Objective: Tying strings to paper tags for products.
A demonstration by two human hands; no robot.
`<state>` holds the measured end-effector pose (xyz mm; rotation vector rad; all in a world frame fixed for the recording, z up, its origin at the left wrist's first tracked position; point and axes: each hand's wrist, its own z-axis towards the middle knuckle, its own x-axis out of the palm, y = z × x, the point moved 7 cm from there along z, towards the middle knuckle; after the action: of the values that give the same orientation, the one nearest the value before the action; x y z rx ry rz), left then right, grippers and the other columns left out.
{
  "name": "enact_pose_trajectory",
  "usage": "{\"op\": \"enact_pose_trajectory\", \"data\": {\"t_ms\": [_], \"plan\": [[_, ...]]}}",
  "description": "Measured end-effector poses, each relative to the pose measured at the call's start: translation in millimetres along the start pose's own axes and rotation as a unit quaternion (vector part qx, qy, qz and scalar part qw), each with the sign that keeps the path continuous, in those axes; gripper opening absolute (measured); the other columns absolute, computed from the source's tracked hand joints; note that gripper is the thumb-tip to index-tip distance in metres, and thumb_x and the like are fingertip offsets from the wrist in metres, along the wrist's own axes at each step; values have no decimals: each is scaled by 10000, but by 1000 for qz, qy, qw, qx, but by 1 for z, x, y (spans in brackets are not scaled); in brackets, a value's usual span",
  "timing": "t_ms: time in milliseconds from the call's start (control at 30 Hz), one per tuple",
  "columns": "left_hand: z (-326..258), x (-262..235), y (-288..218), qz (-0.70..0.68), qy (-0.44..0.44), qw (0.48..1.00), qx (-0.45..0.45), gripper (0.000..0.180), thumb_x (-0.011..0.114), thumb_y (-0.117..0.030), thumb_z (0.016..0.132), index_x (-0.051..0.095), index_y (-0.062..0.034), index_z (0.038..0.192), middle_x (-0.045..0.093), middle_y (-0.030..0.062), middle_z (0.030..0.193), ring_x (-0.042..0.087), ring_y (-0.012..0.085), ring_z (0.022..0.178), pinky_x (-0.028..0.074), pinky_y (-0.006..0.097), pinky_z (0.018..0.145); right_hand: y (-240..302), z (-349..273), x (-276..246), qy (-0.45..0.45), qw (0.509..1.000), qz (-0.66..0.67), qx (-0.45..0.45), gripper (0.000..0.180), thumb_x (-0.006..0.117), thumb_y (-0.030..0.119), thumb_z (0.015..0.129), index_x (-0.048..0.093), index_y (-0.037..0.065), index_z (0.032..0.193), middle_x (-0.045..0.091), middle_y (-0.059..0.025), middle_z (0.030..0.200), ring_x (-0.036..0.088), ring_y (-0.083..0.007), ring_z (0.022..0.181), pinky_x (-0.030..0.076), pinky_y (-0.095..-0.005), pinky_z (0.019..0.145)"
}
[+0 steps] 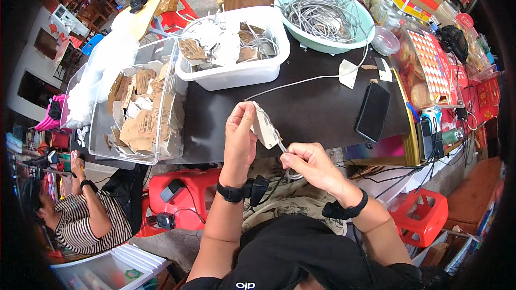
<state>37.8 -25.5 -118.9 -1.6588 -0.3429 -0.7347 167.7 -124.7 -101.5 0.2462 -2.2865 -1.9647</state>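
My left hand (240, 137) pinches a small white cardboard packet (265, 125) above the near edge of the dark table (301, 113). My right hand (307, 162) grips a thin white cable (284, 149) that comes out of the packet's lower end and loops below my fingers. Both wrists wear black bands. Another white cable (301, 81) runs across the table from near the packet up to the green bowl.
A white tub (226, 78) of cards and cables and a green bowl (352, 43) of grey cables sit at the table's far side. A clear bin (99, 129) of cardboard cards stands left. A black phone (372, 111) lies right. A person in stripes (80, 215) sits lower left.
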Motion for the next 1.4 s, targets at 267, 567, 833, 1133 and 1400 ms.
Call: {"op": "enact_pose_trajectory", "data": {"t_ms": [267,567,833,1133,1400], "plan": [[3,-12,11,-1,-22,999,-30,136,616,-234,985,615,-106,940,599,-34,758,574,62,615,467,221,532,26,-13,17,-45,967,-197,-158,275,607,142,946,555,12,710,470,-83,564,435,-182,465,360,-320,472],[8,-17,13,132,-66,989,19,113,604,-190,990,612,-78,1007,607,-14,751,559,57,631,435,217,535,20,-10,-5,-120,952,-217,-178,268,628,158,941,545,23,725,485,-46,547,492,-161,484,382,-292,470],[8,-38,18,329,-25,943,47,137,584,-142,990,661,-33,1020,631,-21,807,533,32,709,430,212,600,33,6,-75,-145,948,280,-40,288,536,275,1007,524,62,1200,421,45,715,348,-53,596,291,-206,532],[6,-31,-14,491,-33,861,127,194,616,-59,915,650,-46,1106,677,122,995,654,214,906,510,325,775,75,3,-107,-115,947,262,-149,284,491,176,1029,532,2,1250,467,4,754,376,-76,665,335,-237,626],[-24,38,-18,632,-7,706,320,225,579,-5,903,678,-70,1094,614,158,1172,564,327,1114,457,396,950,61,18,-87,-89,952,251,-153,362,474,236,1048,471,-3,1319,596,-52,839,525,-121,768,435,-256,726]]}}
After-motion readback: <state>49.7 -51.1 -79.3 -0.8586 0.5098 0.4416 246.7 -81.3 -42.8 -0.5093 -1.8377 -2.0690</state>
